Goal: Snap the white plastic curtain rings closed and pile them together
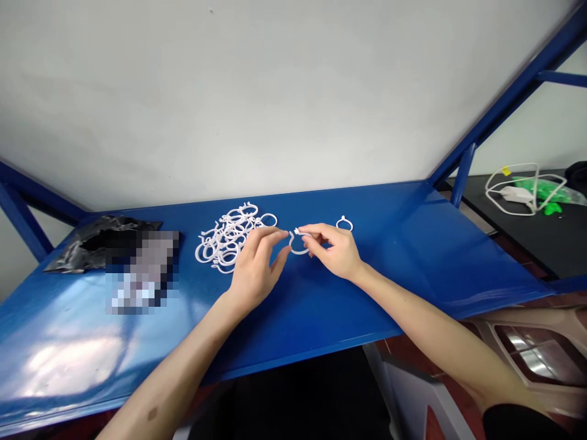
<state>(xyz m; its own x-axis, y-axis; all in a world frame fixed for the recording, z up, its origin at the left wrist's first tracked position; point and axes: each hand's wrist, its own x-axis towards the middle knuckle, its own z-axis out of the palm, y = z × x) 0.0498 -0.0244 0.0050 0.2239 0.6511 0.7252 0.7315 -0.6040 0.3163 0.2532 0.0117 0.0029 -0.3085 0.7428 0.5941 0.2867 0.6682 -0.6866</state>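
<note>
Between my hands is a white plastic curtain ring, gapped at its upper side. My right hand pinches its right part with thumb and fingers, partly covering it. At the ring's left end, the thumb and forefinger of my left hand close in on the edge; how firmly they grip cannot be made out. Just left of that hand lies a tangled pile of similar white rings, some with visible gaps and small knobs. A single closed ring with a small knob on top lies beyond my right hand.
The blue tabletop meets a pale wall at the back. On the left are a crumpled black plastic bag and a pixelated object. A white cable and green plastic lie on a dark surface at right.
</note>
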